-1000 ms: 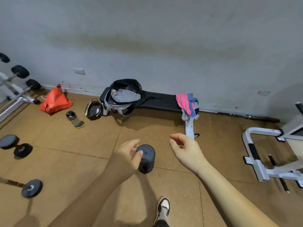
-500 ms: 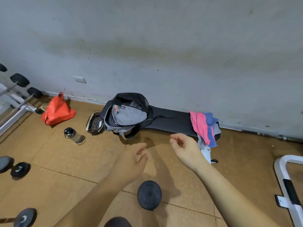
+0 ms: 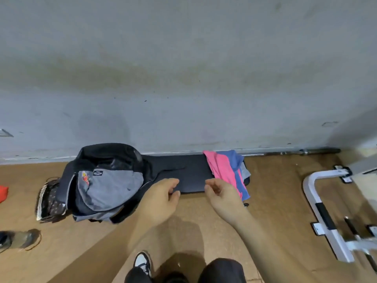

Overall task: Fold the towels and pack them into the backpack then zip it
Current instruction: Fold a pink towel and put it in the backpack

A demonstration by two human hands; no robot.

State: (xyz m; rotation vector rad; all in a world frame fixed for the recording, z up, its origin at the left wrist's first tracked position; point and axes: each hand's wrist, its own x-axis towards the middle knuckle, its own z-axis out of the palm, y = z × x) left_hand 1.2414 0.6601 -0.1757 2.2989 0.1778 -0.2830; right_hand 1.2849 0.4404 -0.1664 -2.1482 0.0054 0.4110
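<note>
Nearest the camera, a black-and-white shoe [image 3: 142, 262] and a dark trouser leg [image 3: 222, 270] stood on a brown floor [image 3: 271, 201]. Two bare forearms reached forward from there. The left hand [image 3: 161, 199] and the right hand [image 3: 222, 198] hung a little apart, fingers loosely curled, each holding nothing. Just beyond them a low black bench [image 3: 189, 172] lay along the wall. A grey and black backpack [image 3: 106, 180] slumped against its left end; whether its zip was undone could not be told. The towels [image 3: 226, 170], pink, blue and grey, lay bunched and unfolded over the right end, partly hanging off the edge, just beside the right hand. A white metal frame [image 3: 318, 211] sat further right, and a bare grey wall [image 3: 183, 78] rose behind.

No towel was folded yet. The likely trouble: a one-handed tug at one towel could drag the whole heap onto the floor. The soft backpack might sag shut during packing, and loosely folded cloth could catch in the zip.
</note>
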